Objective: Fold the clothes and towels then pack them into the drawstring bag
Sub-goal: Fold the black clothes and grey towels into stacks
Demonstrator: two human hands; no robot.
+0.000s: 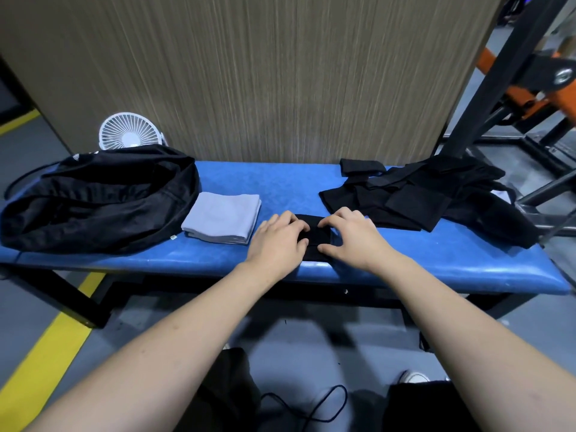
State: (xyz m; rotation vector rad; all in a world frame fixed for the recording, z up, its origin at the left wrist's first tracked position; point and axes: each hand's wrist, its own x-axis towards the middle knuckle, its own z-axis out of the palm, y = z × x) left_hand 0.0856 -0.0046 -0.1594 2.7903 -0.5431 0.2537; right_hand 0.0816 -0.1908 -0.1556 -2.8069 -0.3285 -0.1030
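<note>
A small black folded cloth lies near the front edge of the blue bench. My left hand and my right hand both rest on it, fingers curled over its left and right ends and pinching the fabric. A folded grey towel sits just left of my hands. The black drawstring bag lies slumped at the bench's left end. A heap of unfolded black clothes covers the right end, with a small folded black piece behind it.
A white desk fan stands behind the bag against a wooden panel. Black and orange metal frames rise at the right. A yellow floor line runs at the lower left, and a black cord lies on the floor.
</note>
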